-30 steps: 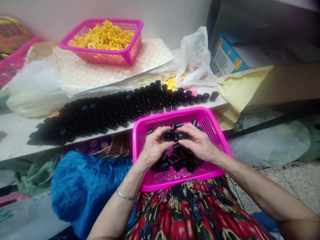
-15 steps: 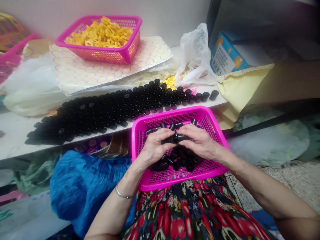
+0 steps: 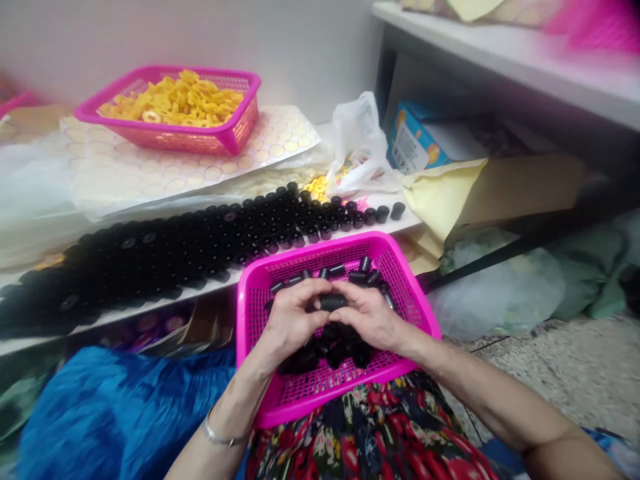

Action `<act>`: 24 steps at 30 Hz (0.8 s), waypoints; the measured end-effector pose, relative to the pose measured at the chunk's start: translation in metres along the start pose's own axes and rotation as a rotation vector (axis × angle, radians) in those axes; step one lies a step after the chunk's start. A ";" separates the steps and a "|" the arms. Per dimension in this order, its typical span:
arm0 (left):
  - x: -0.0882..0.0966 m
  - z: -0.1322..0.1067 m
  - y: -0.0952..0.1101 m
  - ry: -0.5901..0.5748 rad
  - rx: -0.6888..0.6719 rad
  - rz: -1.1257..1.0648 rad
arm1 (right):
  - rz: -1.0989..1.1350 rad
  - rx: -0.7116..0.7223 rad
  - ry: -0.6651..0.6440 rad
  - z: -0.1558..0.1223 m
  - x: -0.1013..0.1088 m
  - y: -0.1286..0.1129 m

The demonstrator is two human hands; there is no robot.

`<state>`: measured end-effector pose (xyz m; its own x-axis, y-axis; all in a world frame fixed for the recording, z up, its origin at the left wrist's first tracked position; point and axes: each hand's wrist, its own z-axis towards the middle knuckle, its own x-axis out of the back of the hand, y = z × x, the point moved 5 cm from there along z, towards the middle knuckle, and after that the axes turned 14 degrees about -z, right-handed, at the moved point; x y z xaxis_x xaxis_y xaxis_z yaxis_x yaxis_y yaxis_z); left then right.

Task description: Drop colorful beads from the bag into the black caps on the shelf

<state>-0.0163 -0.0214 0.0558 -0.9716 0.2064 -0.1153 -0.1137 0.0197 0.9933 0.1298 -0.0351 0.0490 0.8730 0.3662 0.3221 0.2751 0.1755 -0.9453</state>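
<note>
Black cap (image 3: 333, 302) pinched by closed fingers of my left hand (image 3: 289, 323) and right hand (image 3: 373, 320) above pink basket (image 3: 320, 390). I judge best: hold level, grip firm, low over pile (image 3: 325, 350).

Bright even light, soft shadows, blurred edges (wide-angle stretch)

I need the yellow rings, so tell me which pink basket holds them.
The far pink basket, on the white sheet, heaped with yellow rings; the near pink basket on the lap holds only black caps.
</note>
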 end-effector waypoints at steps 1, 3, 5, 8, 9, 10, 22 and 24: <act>-0.002 0.002 0.001 -0.021 -0.027 0.013 | 0.070 -0.016 -0.011 -0.001 -0.001 0.000; -0.008 0.005 0.003 -0.071 -0.075 0.038 | 0.183 -0.068 -0.029 -0.003 0.001 0.001; -0.011 0.008 0.004 -0.097 -0.114 0.074 | 0.231 -0.126 0.009 -0.002 0.012 0.006; -0.008 0.010 0.004 -0.046 -0.146 0.117 | 0.097 -0.165 0.214 0.011 0.052 0.015; -0.005 0.010 0.003 -0.013 -0.139 0.126 | -0.005 -0.152 0.307 0.019 0.072 0.018; -0.001 0.010 0.002 0.024 -0.124 0.137 | -0.130 -0.132 0.400 0.029 0.093 0.020; 0.026 -0.001 -0.025 0.163 0.244 0.279 | -1.229 -0.443 0.335 0.144 0.195 0.061; 0.028 -0.002 -0.034 0.114 0.305 0.378 | -1.242 -0.457 0.264 0.149 0.194 0.068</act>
<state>-0.0402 -0.0180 0.0192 -0.9515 0.1469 0.2703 0.3003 0.2527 0.9197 0.2576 0.1835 0.0551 -0.0122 -0.0049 0.9999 0.9970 -0.0767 0.0118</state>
